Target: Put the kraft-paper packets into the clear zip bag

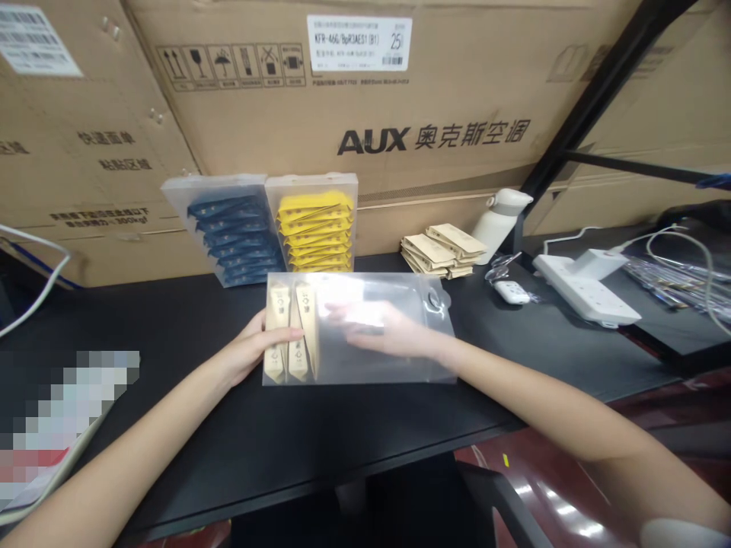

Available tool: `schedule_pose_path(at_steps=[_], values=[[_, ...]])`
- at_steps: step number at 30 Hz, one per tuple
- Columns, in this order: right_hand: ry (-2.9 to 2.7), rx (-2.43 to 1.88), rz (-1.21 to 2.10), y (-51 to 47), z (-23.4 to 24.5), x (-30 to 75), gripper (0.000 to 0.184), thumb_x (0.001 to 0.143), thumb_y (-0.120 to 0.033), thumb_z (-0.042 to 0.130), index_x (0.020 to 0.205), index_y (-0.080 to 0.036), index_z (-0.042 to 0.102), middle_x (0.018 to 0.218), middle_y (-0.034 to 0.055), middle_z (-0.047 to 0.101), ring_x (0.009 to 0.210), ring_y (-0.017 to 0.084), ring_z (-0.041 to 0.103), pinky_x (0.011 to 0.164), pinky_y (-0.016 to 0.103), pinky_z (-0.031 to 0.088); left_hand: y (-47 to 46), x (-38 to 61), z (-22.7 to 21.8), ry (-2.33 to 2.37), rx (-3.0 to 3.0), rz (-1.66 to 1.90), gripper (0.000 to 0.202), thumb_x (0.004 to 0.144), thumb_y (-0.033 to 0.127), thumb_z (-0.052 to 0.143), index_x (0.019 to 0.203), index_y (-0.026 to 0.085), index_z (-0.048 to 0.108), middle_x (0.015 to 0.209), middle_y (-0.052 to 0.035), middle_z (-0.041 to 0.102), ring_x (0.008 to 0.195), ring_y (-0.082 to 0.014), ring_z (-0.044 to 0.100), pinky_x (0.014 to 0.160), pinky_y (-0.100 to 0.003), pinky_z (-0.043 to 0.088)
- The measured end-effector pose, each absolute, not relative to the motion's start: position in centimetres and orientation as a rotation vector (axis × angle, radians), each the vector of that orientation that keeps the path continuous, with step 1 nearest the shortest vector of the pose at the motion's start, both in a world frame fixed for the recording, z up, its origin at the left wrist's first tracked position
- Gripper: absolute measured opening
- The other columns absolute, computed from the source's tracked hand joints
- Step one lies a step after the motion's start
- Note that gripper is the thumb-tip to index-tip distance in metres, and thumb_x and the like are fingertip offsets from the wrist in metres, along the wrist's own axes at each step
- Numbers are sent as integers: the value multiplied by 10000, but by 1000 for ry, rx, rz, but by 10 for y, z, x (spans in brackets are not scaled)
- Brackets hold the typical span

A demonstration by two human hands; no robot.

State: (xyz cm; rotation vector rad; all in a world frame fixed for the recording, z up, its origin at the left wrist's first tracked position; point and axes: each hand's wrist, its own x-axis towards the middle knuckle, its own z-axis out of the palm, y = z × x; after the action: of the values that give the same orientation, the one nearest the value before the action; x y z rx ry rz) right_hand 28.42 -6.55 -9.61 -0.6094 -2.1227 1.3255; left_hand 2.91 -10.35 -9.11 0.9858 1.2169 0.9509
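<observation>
A clear plastic case (394,373) lies across the black table. Two beige packets (278,335) with dark print stand side by side at its left end, the right one slightly fanned out. My left hand (260,342) grips the case's left part, its thumb across the packets and its other fingers hidden below. My right hand (382,327) reaches in from the case's right end. Glare and haze from the plastic lie over it, so it is inside or behind the clear sheet. Its fingers point left, stretched out and blurred, with nothing visible in them.
Behind stand a clear case of blue packets (234,236) and one of yellow packets (316,228). Stacked beige packets (442,250), a white bottle (499,221), an earphone case (512,292) and a power strip (588,289) are at right. Cardboard boxes (256,137) form the back.
</observation>
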Motion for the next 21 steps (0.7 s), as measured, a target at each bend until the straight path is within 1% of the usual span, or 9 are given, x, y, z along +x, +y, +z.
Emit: schedule_pose_path(at_steps=[2, 4, 8, 10, 11, 14, 16, 18, 21], values=[[-2015, -654, 1367, -56, -101, 284, 346, 863, -286, 643, 1189, -171, 640, 1227, 96, 681, 1105, 202, 676, 960, 361, 568, -98, 21, -90, 1227, 1000, 1011, 508, 581, 241, 876, 1050, 194, 688, 998, -64, 793, 947, -296, 748, 764, -343, 633], [-1895, -717, 1306, -43, -107, 285, 231, 842, -311, 645, 1013, -161, 686, 1058, 79, 726, 927, 182, 716, 812, 331, 604, -93, 13, -91, 1214, 1009, 1052, 489, 580, 224, 876, 1035, 189, 699, 968, -56, 797, 908, -275, 756, 735, -312, 634], [-1576, -879, 902, -11, -115, 299, 133, 794, -303, 628, 773, -178, 667, 818, 53, 716, 703, 181, 676, 634, 328, 571, -81, -3, -93, 1201, 972, 1181, 472, 562, 170, 858, 1009, 178, 709, 893, -29, 799, 791, -231, 762, 657, -271, 636], [-1540, -868, 559, 4, -113, 312, 117, 813, -288, 582, 764, -196, 635, 877, 69, 720, 830, 220, 684, 727, 378, 567, -76, -7, -93, 1211, 933, 1239, 456, 568, 150, 837, 1005, 164, 709, 861, -26, 797, 735, -216, 758, 644, -274, 639], [-1582, -873, 330, 10, -111, 320, 95, 823, -258, 564, 782, -202, 629, 953, 80, 720, 947, 238, 671, 846, 423, 546, -74, -9, -93, 1216, 913, 1264, 438, 572, 142, 824, 994, 153, 709, 837, -26, 794, 698, -206, 752, 633, -270, 639], [-1766, -1012, -214, 24, -107, 340, 134, 837, -238, 559, 931, -201, 647, 1313, 136, 603, 1222, 316, 546, 1057, 550, 395, -71, -11, -93, 1228, 858, 1303, 384, 586, 140, 788, 962, 127, 706, 771, -29, 782, 623, -191, 736, 596, -265, 634], [-1837, -1188, -361, 30, -108, 349, 290, 854, -273, 563, 1125, -192, 627, 1502, 157, 429, 1371, 381, 401, 1086, 606, 328, -72, -11, -93, 1225, 842, 1308, 370, 593, 140, 775, 956, 124, 704, 759, -29, 779, 614, -190, 735, 588, -266, 634], [-1902, -1353, -423, 35, -111, 355, 413, 885, -336, 548, 1260, -166, 576, 1566, 186, 320, 1428, 429, 299, 1087, 643, 291, -72, -10, -93, 1219, 845, 1300, 362, 598, 138, 772, 953, 123, 704, 760, -30, 779, 614, -189, 735, 592, -267, 636], [-2015, -1540, -387, 39, -117, 358, 504, 928, -399, 493, 1338, -110, 531, 1529, 240, 354, 1386, 436, 358, 1066, 614, 332, -73, -9, -94, 1218, 861, 1286, 367, 604, 137, 774, 964, 124, 702, 771, -32, 783, 622, -191, 738, 592, -271, 638]])
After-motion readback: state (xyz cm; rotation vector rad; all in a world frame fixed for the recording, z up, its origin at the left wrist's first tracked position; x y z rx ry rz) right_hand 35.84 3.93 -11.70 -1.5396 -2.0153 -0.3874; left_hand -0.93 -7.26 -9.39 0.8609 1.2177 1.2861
